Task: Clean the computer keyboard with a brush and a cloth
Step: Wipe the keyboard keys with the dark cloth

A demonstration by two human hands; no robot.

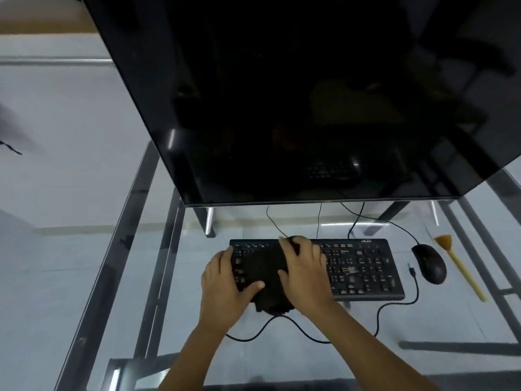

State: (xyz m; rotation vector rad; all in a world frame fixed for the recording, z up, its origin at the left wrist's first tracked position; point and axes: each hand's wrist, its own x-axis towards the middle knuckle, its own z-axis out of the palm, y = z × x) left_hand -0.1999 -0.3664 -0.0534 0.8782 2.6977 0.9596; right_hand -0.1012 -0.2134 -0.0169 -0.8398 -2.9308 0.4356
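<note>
Cloth wipe under way on the left half of the keyboard

Monitor (296,94), dark and switched off, looms over a glass surface (84,277) on a metal frame. Below it lies the black Acer keyboard (361,266), its cable looping toward the near edge. A dark cloth (262,266) is spread over the keyboard's left and middle keys, its near edge spilling off the front onto the glass. The right hand (304,266) presses down on the cloth with fingers spread and fairly straight, not clenched; the left hand (225,275) steadies the keyboard's left end, its thumb resting on the cloth. A black mouse (430,263) sits just right of the keyboard, and the yellow brush (459,266) lies beyond it, untouched by either hand.

Judging by this, the brushing is probably finished and the wiping is in hand. The right half, including the number pad, is uncovered and looks still to be wiped.
</note>
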